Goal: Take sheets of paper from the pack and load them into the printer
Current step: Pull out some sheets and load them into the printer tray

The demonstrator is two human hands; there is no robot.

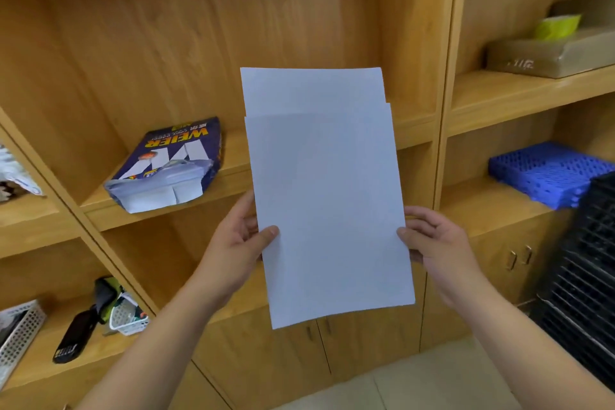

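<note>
Sheets of plain white paper (327,210) are already out of the pack and held upright in mid-air in front of the wooden shelving, one sheet riding higher than the front one so the top edges are stepped rather than flush. The left hand (238,243) pinches the left long edge, thumb on the front face and fingers behind; the right hand (432,240) pinches the right long edge the same way. The torn-open blue and white paper pack (166,166) lies on the wooden shelf (233,183) just to the left, well clear of the sheets. So the taking looks done, while the squaring-up and the loading remain; no printer is in view. Room around the sheets is open on all sides, with the shelf fronts and upright divider (442,150) behind them. To the right stand a blue perforated plastic tray (545,173) and a black slotted rack (589,276), the nearest things to avoid when turning.
</note>
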